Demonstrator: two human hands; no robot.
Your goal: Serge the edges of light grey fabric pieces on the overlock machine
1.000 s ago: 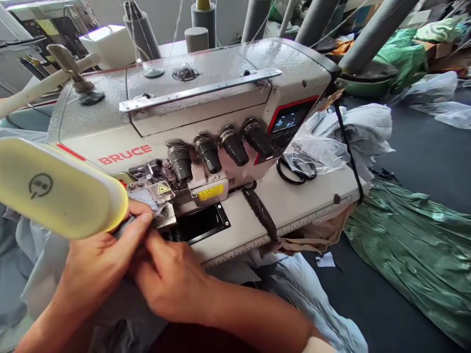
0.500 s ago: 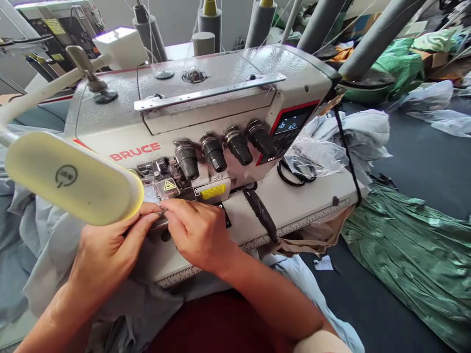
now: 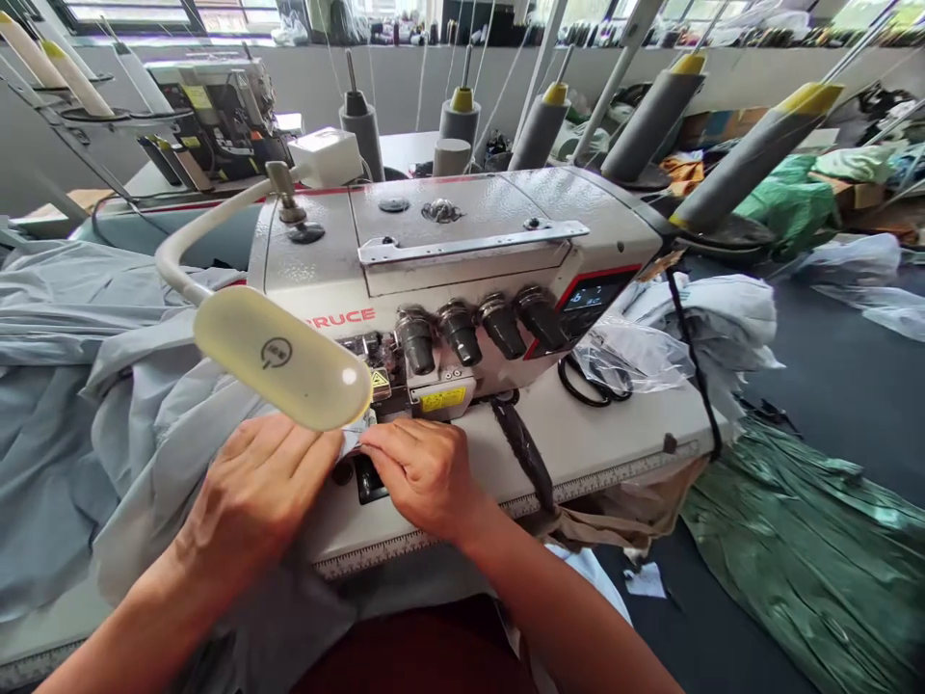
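We see the grey fabric [image 3: 145,424] heaped left of our left hand [image 3: 264,482], with a bit showing between both hands, just before the sewing machine [image 3: 491,202]. Our right hand [image 3: 426,472] pinches that bit; our left rests over cloth, fingertips hidden, so we cannot tell whether it grips.

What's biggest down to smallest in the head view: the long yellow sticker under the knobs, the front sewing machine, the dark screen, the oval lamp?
1. Front sewing machine
2. Oval lamp; nearness may make it look bigger
3. Dark screen
4. Long yellow sticker
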